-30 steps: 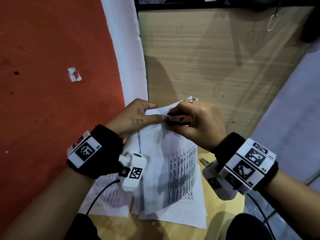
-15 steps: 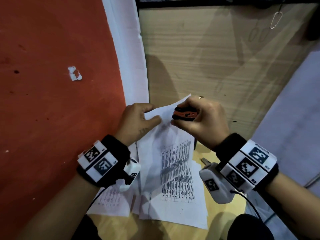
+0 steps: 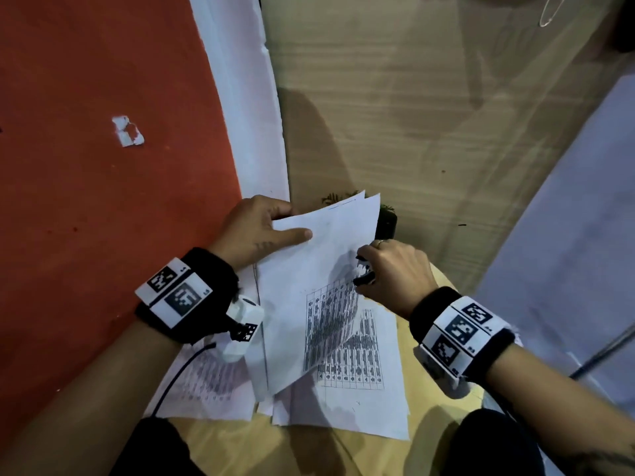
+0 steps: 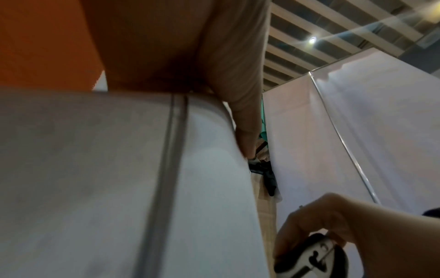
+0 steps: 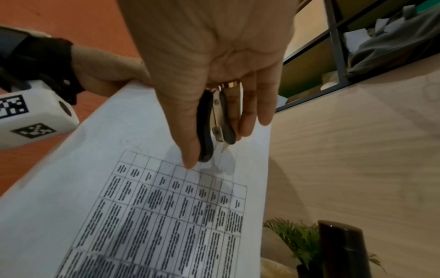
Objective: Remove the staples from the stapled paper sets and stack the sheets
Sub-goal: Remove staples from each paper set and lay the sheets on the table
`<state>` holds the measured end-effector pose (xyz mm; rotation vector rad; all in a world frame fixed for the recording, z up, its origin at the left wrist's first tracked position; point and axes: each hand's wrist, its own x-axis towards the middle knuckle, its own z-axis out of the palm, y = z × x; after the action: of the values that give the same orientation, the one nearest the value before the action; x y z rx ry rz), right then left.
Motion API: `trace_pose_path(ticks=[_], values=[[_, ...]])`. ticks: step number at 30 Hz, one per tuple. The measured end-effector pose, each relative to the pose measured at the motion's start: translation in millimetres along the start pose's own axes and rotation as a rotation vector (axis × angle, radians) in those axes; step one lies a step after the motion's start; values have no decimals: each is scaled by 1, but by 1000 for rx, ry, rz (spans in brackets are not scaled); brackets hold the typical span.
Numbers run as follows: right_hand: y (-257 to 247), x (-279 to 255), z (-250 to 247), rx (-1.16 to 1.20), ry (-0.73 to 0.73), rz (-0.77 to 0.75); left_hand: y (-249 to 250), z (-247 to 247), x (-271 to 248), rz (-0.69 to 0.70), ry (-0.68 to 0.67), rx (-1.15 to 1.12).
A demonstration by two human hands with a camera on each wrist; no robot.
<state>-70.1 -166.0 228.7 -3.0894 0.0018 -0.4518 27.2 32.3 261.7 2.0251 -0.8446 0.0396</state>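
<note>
Fingers (image 5: 188,131) around staple remover (image 5: 215,120)

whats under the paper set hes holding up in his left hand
Under the lifted paper set, held by the left hand, more printed sheets lie on the wooden table. How many sheets, or whether any are stapled, is hidden.

Office-like room: wood-grain desk panel (image 3: 412,115), white partition screens (image 4: 357,131), printed table sheets (image 3: 343,338).
</note>
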Motion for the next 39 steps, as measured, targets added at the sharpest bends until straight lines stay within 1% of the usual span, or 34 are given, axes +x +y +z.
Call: trace_pose_path(ticks=[2, 4, 6, 8, 11, 14, 15, 16, 19, 20, 21, 22, 24, 25, 27, 29, 31, 34, 39], values=[[2, 2, 0, 57, -15, -10, -4, -1, 3, 14, -53, 16], [3, 5, -6, 172, -16, -19, -5, -4, 5, 21, -103, 24], [4, 9, -14, 256, 5, -60, -6, -8, 7, 18, -144, 14], [4, 14, -23, 290, 14, -103, -5, -10, 7, 34, -199, 14], [6, 23, -36, 337, -60, -172, 1, -11, 6, 54, -267, 33], [7, 27, -43, 399, -96, -199, 4, -13, 5, 51, -263, 117], [7, 27, -45, 412, -87, -198, 6, -15, 5, 52, -246, 169], [5, 25, -47, 417, -74, -201, 9, -15, 5, 70, -220, 271], [0, 21, -52, 431, -40, -204, 25, -7, 5, 158, -107, 733], [-2, 20, -54, 439, -33, -198, 30, -4, 6, 173, -74, 769], [-4, 19, -56, 446, -23, -189, 33, -1, 8, 172, -74, 750], [-5, 19, -58, 451, -12, -180, 36, -1, 8, 168, -96, 674], [-4, 17, -61, 469, 4, -163, 35, -1, 9, 151, -157, 431], [-4, 16, -62, 487, 21, -160, 33, -2, 10, 136, -163, 345], [-4, 13, -59, 547, 110, -159, 33, -4, 10, 118, -151, 239], [-7, 8, -54, 567, 273, -201, 34, -5, 9, 121, -136, 184], [-11, 5, -49, 498, 387, -301, 36, -6, 9, 113, -139, 148], [-15, 4, -45, 367, 454, -420, 38, -5, 9, 103, -142, 95], [-23, 6, -48, 232, 544, -463, 46, -6, 5, 107, -156, 86]])
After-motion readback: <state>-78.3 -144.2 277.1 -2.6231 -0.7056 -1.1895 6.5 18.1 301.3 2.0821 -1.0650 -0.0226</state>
